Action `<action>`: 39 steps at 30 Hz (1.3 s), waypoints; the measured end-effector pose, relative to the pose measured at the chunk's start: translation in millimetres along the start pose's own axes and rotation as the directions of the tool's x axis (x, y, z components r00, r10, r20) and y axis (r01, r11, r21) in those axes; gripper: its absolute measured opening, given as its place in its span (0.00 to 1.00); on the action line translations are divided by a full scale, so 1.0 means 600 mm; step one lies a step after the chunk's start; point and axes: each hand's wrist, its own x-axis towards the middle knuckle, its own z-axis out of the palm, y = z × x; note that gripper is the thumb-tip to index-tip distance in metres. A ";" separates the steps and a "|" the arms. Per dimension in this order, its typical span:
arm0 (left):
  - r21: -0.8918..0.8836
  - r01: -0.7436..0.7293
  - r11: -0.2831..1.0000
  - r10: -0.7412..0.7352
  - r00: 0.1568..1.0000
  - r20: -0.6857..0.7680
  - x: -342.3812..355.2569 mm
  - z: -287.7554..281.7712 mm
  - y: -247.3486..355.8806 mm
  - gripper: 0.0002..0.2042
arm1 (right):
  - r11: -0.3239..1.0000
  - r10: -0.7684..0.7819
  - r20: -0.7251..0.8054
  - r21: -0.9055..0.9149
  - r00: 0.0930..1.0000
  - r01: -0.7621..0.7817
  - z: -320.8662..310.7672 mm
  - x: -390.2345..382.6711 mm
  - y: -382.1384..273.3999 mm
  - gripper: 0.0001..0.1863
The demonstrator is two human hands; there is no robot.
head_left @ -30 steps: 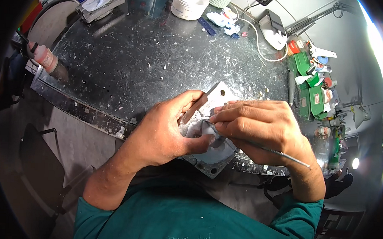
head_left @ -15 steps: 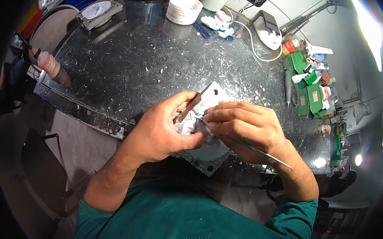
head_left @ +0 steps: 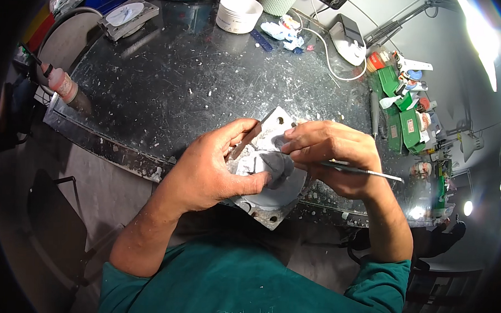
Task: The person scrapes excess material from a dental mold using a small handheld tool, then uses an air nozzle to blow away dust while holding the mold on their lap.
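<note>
A squarish metal dental flask half [head_left: 271, 125], with bolt holes at its corners and white plaster [head_left: 271, 198] inside, is tilted at the bench's front edge. My left hand [head_left: 203, 166] clasps its left side, fingers behind the edge and thumb across the plaster. A rounded grey-white plaster form [head_left: 272, 164] rises in the middle, by that thumb. My right hand [head_left: 339, 151] is closed round a thin metal carving tool [head_left: 366, 171], its shaft pointing right past the wrist. The tool's working tip is hidden behind my fingers, near the flask's upper right.
Plaster crumbs dot the dark bench [head_left: 170, 76]. At the back stand another flask half [head_left: 142, 21] and a white tub [head_left: 239, 15]. A grey handpiece [head_left: 375, 114] and green trays [head_left: 411, 132] line the right. A pink bottle [head_left: 62, 85] stands left.
My right hand has shifted right and slightly up, and the tool's shaft lies flatter. More of the plaster form shows. My left hand keeps its hold on the flask half.
</note>
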 end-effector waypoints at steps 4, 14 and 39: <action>-0.012 -0.050 0.999 0.050 0.999 -0.001 0.002 -0.006 -0.021 0.40 | 0.986 0.013 0.063 0.163 0.998 -0.024 -0.006 0.006 0.024 0.13; -0.047 0.017 0.999 -0.014 0.998 0.058 0.002 -0.006 -0.003 0.40 | 0.990 -0.124 0.108 -0.060 0.986 0.131 -0.005 0.015 0.021 0.12; 0.000 0.025 1.000 -0.025 0.999 0.041 0.003 -0.010 -0.004 0.42 | 0.994 -0.073 0.105 0.083 0.992 0.065 -0.002 0.017 0.034 0.13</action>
